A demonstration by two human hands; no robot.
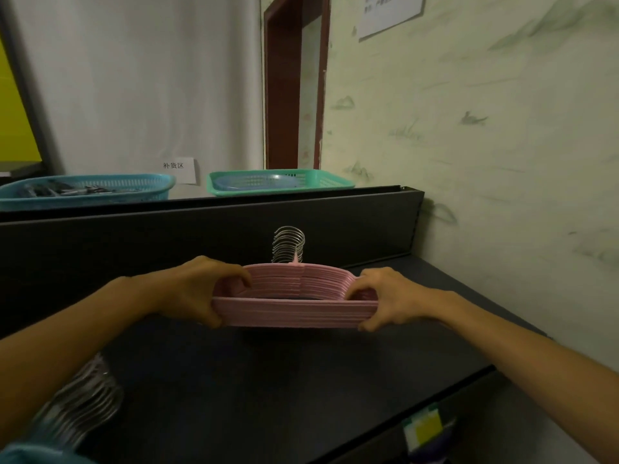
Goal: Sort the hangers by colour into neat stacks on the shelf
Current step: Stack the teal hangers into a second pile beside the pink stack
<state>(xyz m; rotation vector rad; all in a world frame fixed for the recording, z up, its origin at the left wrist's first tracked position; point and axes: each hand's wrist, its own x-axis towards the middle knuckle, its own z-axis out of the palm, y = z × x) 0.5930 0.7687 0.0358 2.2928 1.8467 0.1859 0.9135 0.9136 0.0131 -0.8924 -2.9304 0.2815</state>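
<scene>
Head view
Item: stack of pink plastic hangers with silver wire hooks (294, 304), pressed together into one tidy block.
Location: over the middle of the dark grey shelf top (268, 380), held between both hands in front of the dark back panel (167, 239); whether the underside rests on the shelf cannot be told.
Long axis: runs left to right, level, parallel to the back panel.
Pointing: hooks (288, 244) rise from the far side of the stack, curling upward and away from the person; the bottom bars face the camera.
Left hand (197, 291): grips the left end, fingers curled over the top, thumb beneath.
Right hand (385, 299): grips the right end the same way, fingers over, thumb under.
Second lot: clear transparent hangers (80, 410) at lower left, blurred and partly covered by the left forearm; number not readable.
Cut off: a teal object (30, 455) at the bottom left corner, only its edge in frame.
Upper ledge: blue perforated plastic basket (83, 192) holding dark, indistinct items; green perforated plastic tray (281, 182) with a pale blue dish inside.
Writing: white card (181, 169) against the wall reads "补货区".
Notice: white paper sheet (390, 11) on the patterned wall, cropped by the top edge, text too small to read.
Shelf tag: green and yellow label (423, 426) on the front edge, blurred, illegible.
</scene>
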